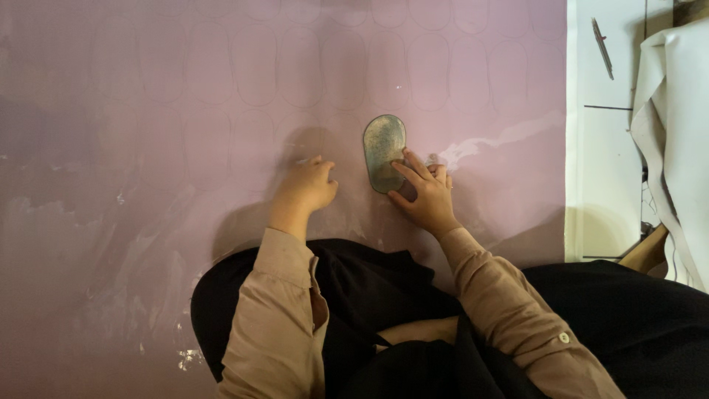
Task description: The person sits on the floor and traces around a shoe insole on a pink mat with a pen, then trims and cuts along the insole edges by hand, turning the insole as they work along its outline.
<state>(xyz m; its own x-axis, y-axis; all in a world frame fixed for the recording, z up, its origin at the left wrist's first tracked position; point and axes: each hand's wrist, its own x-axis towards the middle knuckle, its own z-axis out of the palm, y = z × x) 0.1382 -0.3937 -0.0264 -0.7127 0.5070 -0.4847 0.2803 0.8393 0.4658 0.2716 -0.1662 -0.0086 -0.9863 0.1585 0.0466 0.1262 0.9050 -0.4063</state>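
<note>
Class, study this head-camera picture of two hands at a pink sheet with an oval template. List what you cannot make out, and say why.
- Head view: what the left hand grips; its curled fingers hide all but a pale tip.
- Head view: the metal template's lower right edge, covered by the right hand.
- Head view: the pink sheet's full extent, cut off by the frame's edges.
- Head view: the traced ovals, too faint to count.

Both arms wear loose tan sleeves [281, 310], the right cuff closed by a pale button [564, 338]; black garment [384, 295] covers the lap
</note>
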